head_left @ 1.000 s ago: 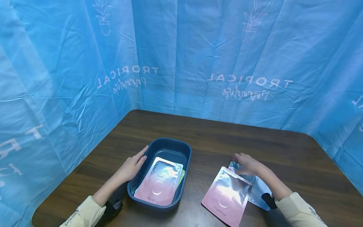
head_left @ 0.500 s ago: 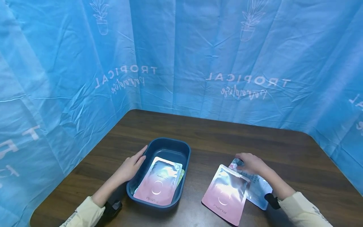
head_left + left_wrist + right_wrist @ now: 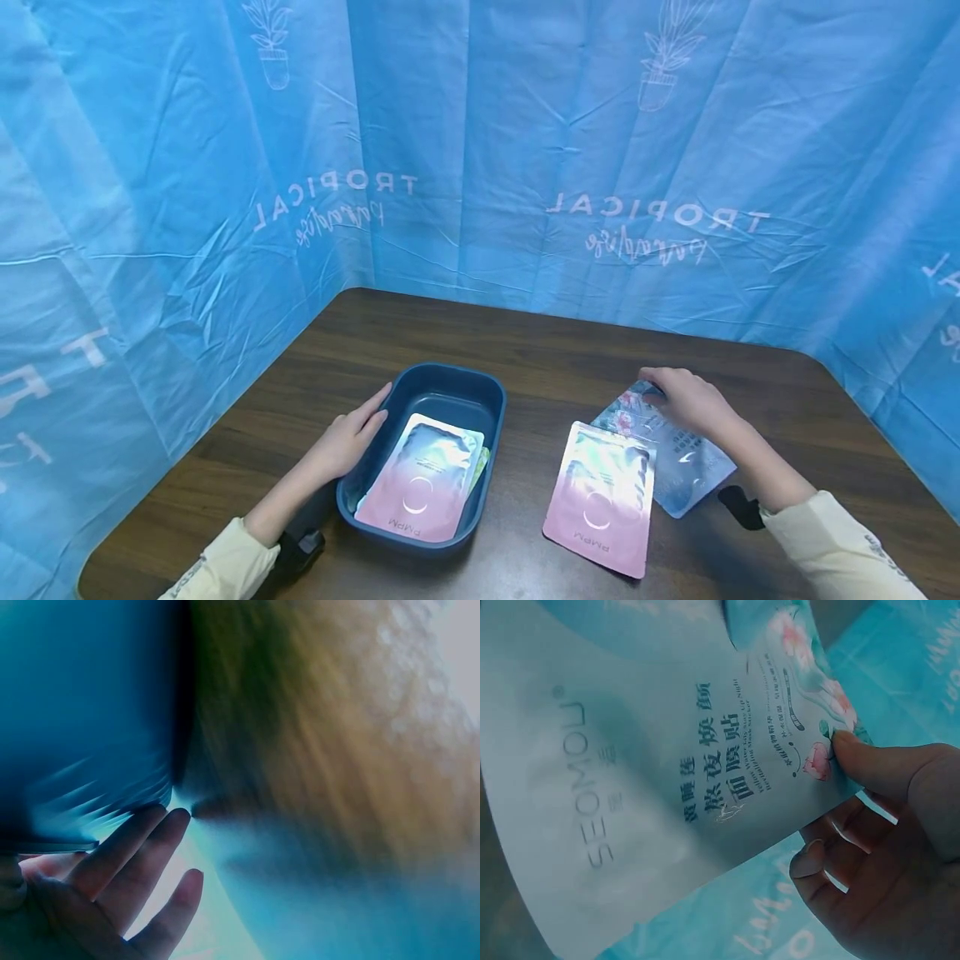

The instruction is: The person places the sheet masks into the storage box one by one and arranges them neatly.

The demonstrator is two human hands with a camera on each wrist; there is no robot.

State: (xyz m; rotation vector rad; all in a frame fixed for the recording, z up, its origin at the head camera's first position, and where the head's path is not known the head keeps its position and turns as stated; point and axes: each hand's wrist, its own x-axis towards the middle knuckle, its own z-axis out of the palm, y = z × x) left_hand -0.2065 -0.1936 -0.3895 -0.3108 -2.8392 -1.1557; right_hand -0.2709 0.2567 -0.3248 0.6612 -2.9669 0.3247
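My right hand [image 3: 693,404] pinches the top corner of a blue face mask sachet [image 3: 686,467]. In the right wrist view the thumb lies on the floral front of that sachet [image 3: 667,772], with fingers behind it. A pink and silver mask sachet [image 3: 600,500] lies on the table to the left, overlapping the blue one in the head view. My left hand [image 3: 348,442] holds the left side of a dark blue plastic bin [image 3: 450,379], thumb over the rim. Its fingers [image 3: 142,877] lie along the outside wall in the left wrist view.
Inside the bin lies another pink and silver mask sachet [image 3: 416,483], with a green edge [image 3: 480,467] of something beneath it. The dark wooden table [image 3: 525,350] is backed by a blue printed curtain [image 3: 510,150].
My right hand has moved away and to the right, drawing the blue sachet from under the pink one. The pink sachet has turned a little. My left hand and the bin have stayed put.
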